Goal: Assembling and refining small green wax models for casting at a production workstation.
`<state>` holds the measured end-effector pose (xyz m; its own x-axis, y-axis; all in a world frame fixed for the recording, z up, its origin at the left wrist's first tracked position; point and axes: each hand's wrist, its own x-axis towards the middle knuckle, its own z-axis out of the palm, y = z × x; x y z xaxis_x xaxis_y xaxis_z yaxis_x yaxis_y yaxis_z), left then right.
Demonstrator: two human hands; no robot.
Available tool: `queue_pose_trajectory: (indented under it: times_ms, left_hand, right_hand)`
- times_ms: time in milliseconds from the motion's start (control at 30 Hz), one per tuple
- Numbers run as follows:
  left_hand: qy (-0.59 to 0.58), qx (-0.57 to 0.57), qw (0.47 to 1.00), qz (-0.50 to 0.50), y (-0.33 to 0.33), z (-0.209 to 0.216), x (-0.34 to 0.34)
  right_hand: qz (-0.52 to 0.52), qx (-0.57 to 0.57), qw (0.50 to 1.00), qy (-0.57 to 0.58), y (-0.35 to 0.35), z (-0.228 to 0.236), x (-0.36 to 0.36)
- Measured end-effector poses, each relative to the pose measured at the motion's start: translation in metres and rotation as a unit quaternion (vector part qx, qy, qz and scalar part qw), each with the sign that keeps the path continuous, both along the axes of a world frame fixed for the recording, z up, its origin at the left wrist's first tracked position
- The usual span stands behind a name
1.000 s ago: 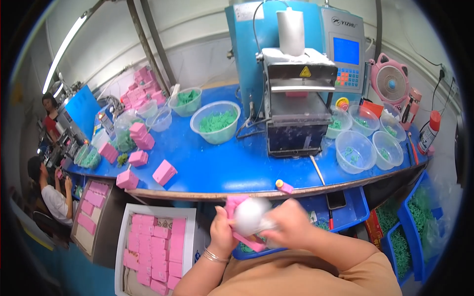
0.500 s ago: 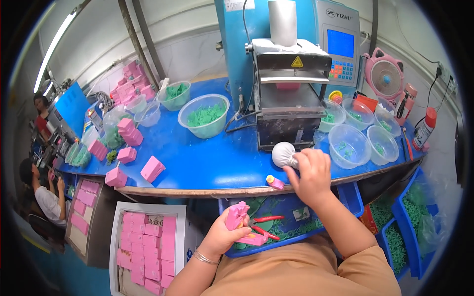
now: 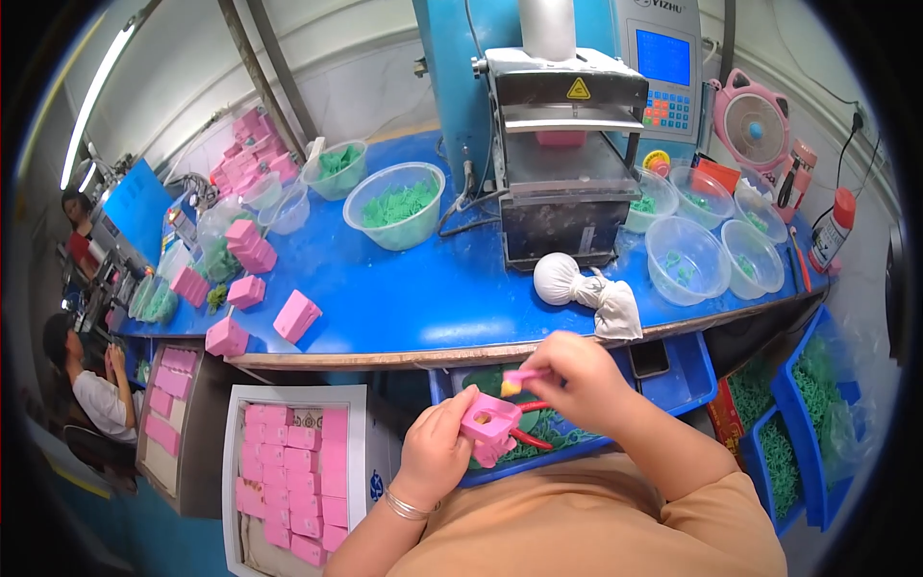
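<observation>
My left hand (image 3: 435, 450) is closed around a pink mould block (image 3: 490, 419), which has a round opening in its upper face. Between the fingertips of my right hand (image 3: 585, 383) is a small pink piece with a yellow tip (image 3: 513, 385), held just above and beside that block without clearly touching it. Beneath both hands, red-handled pliers (image 3: 531, 439) lie in a blue tray (image 3: 685, 389) of green scraps, partly covered by the block. A tied white cloth pouch (image 3: 582, 288) rests on the blue table beyond my right hand.
A press (image 3: 567, 183) stands at the back centre. Clear bowls with green pieces, such as one bowl (image 3: 394, 207), sit on both sides of it. Pink blocks (image 3: 296, 317) stand at left, and a white box (image 3: 361, 413) holds more. Two people work at far left.
My right hand has left the cloth pouch and come nearer, now holding the small pink piece that lay at the table edge. My left hand has turned the mould block so its opening shows.
</observation>
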<state>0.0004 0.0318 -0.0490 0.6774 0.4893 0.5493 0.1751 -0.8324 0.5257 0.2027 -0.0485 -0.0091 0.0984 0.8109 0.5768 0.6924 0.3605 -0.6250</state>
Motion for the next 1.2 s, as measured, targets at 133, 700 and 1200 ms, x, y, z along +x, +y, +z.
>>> queue_pose_trajectory:
  times_ms: [133,700,1200]
  left_hand:
    - [0.026,0.082,0.996,0.002,-0.004,0.007,0.0]
    - [0.077,0.078,0.993,-0.038,-0.007,0.008,0.008]
    - [0.041,-0.375,0.909,-0.175,-0.014,0.008,0.007]
  right_hand:
    - [0.037,-0.002,0.989,-0.143,-0.01,0.004,-0.009]
    - [0.096,-0.049,0.962,-0.25,-0.024,0.007,-0.016]
    - [0.131,-0.19,0.973,-0.013,-0.005,-0.014,-0.015]
